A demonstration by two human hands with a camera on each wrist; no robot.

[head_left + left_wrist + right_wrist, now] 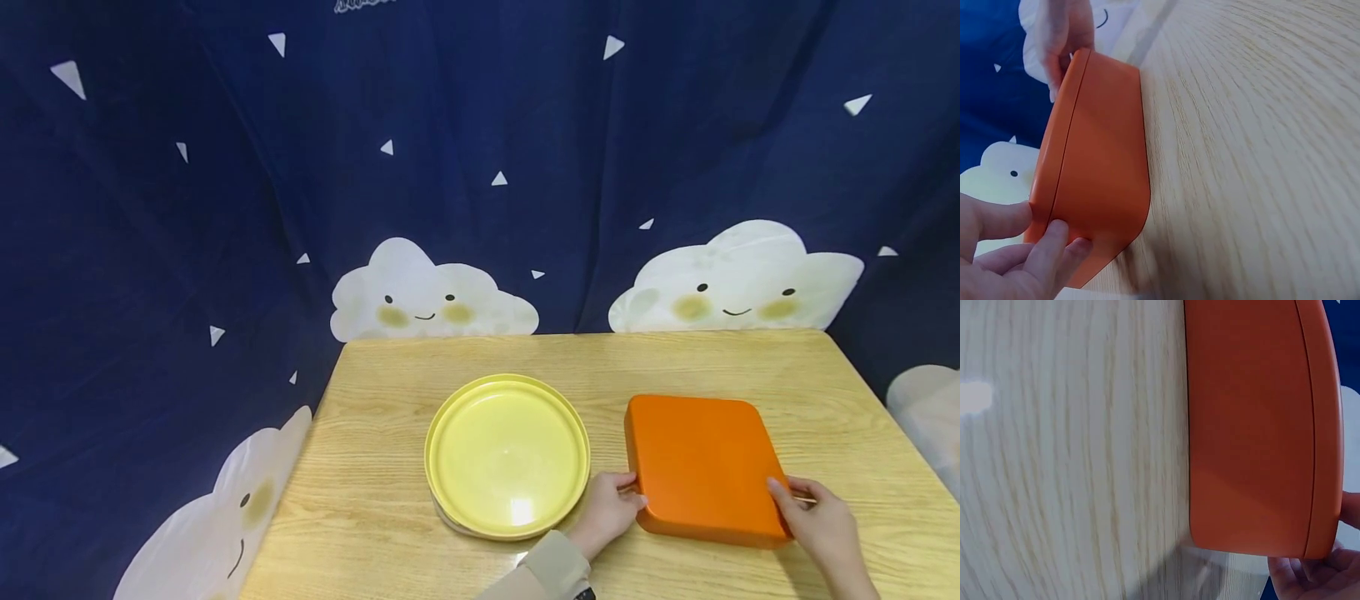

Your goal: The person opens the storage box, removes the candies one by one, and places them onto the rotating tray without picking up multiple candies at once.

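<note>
A square orange box (705,467) with rounded corners lies on the table at the right in the head view. Its thin lid (1060,134) sits flush on the body, with a fine seam running round the side. At the box's left near corner, my left hand (606,512) grips the edge; in the left wrist view its thumb presses the lid's rim and its fingers lie at the side by the seam. My right hand (821,521) holds the opposite edge, thumb on top and fingers against the side. In the right wrist view only its fingertips (1285,575) and thumb show.
Left of the box stands a round yellow lid or plate (506,458) with a raised rim, and a greyish edge shows under it. The wooden table (375,433) ends at a dark blue curtain (465,100) printed with white clouds and triangles.
</note>
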